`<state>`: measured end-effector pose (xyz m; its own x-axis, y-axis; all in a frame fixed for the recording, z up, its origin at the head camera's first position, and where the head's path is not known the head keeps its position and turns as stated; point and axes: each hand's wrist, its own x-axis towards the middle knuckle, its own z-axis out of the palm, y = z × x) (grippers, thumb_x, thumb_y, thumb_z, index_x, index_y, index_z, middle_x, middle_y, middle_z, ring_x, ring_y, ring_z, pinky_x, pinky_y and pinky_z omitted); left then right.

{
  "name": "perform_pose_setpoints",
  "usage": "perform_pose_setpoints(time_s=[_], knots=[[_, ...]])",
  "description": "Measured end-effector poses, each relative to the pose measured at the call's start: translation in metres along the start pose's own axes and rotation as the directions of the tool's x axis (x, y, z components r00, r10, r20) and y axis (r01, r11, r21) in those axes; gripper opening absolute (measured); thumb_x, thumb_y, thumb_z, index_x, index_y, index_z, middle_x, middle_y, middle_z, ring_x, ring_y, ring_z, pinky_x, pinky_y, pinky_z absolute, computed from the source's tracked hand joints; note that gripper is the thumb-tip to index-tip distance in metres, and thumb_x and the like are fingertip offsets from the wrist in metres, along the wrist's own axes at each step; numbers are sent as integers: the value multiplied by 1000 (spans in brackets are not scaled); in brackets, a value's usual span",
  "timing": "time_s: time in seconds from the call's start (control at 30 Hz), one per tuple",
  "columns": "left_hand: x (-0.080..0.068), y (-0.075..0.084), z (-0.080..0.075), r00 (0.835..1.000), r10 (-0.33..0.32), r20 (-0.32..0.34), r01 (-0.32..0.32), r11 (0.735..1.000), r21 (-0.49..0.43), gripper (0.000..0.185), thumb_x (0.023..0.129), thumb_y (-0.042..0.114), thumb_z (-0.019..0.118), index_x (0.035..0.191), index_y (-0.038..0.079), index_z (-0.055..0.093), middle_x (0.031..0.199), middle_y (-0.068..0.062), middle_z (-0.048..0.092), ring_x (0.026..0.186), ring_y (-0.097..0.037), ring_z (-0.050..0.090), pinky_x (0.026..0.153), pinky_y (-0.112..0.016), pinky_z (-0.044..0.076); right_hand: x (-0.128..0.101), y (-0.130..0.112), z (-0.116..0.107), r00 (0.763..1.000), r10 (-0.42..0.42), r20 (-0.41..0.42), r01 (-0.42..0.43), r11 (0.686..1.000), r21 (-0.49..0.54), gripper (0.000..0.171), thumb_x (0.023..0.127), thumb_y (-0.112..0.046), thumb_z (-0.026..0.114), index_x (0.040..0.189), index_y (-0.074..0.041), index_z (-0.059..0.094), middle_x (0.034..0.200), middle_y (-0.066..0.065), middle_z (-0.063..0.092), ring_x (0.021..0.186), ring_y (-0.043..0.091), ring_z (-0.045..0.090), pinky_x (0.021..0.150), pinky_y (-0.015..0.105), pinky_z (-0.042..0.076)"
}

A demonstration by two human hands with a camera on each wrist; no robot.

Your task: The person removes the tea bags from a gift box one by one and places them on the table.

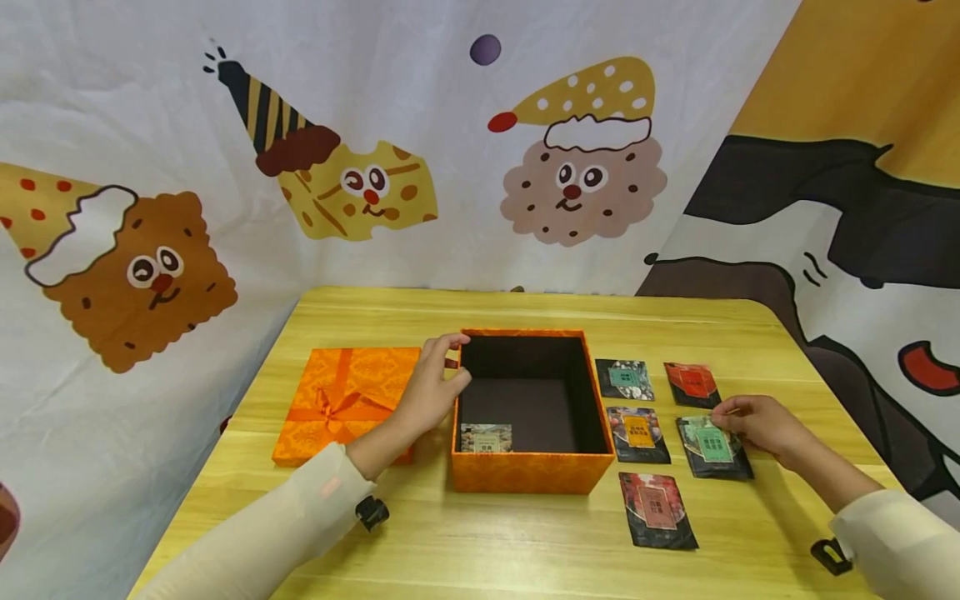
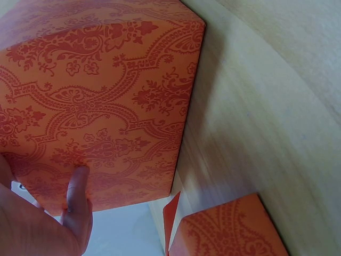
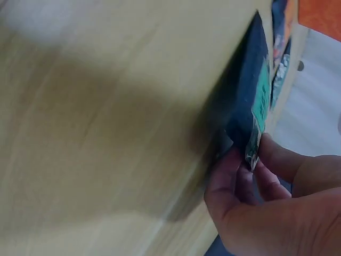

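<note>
The dark packet with the green label [image 1: 712, 447] lies flat on the bench [image 1: 525, 542], at the right of a loose group of packets, and the right hand [image 1: 759, 423] has its grip clamped on the packet's upper right corner; the right wrist view shows that edge pinched between thumb and fingertips [image 3: 237, 173], though the view is blurred and how far the edge is lifted cannot be told. Just left of it lies a dark packet with an orange label [image 1: 638, 434], above that one a black packet with a teal label [image 1: 625, 378], and to the right of that a red packet [image 1: 692, 384]; nearer the person a dark red packet [image 1: 657, 509] lies on its own. The labels carry print too small to read. Left of the packets stands the open orange box [image 1: 532, 471], dark inside, with one pale-labelled packet [image 1: 486, 437] leaning against its near wall at the bottom left corner. The left hand [image 1: 433, 386] grips the box's left wall near the far corner, fingers curled over the rim and the thumb [image 2: 78, 186] pressed against the patterned outside. Beside that hand, left of the box, the orange lid [image 1: 341, 400] with a ribbon bow lies flat on the bench.
</note>
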<state>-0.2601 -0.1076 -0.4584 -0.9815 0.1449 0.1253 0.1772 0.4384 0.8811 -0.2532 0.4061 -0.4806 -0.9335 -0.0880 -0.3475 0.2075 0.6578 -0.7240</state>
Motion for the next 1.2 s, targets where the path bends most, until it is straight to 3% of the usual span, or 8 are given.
perform_pose_setpoints(time_s=[0.1,0.23,0.4,0.83,1.07,1.2], knots=[[0,1,0,1000,0,1,0,1000,-5,48,98,8,56,145,14,51,141,-11,43,114,-31,55,85,-41,56,1,-1,3,997,-43,-59,35,992,-123,29,103,-17,61,111,11,66,89,6,64,74,16,52,61,29,46],[0,1,-1,1000,5,-1,-5,1000,-11,48,97,7,56,145,12,51,141,-11,43,114,-31,55,86,-42,55,3,0,7,988,-104,-118,66,956,-286,25,102,-18,65,105,6,68,90,10,68,77,19,53,64,31,45],[0,2,-1,1000,7,2,-7,1000,-15,48,98,7,56,145,13,51,141,-11,43,114,-31,55,87,-42,55,5,1,9,978,-148,-145,81,918,-387,19,99,-17,68,98,3,68,87,8,68,75,19,54,66,35,43],[0,0,0,1000,11,-3,-11,1000,-6,47,97,7,57,144,12,51,140,-11,44,113,-31,55,87,-42,56,0,-7,11,967,-159,-200,68,915,-399,21,98,-18,68,99,3,66,88,12,67,73,21,56,61,34,44],[0,1,0,1000,13,-2,-13,1000,-10,48,98,7,56,145,11,51,141,-12,43,114,-32,55,87,-43,56,-5,-18,17,959,-200,-199,112,917,-383,21,99,-19,68,101,2,66,94,18,69,71,20,58,57,34,45],[-1,1,-1,1000,11,-1,-11,1000,-13,49,97,7,56,145,10,50,141,-12,43,114,-32,55,89,-44,55,-7,-24,22,960,-211,-184,135,924,-357,21,100,-19,67,102,2,66,87,13,68,67,19,55,53,33,44]])
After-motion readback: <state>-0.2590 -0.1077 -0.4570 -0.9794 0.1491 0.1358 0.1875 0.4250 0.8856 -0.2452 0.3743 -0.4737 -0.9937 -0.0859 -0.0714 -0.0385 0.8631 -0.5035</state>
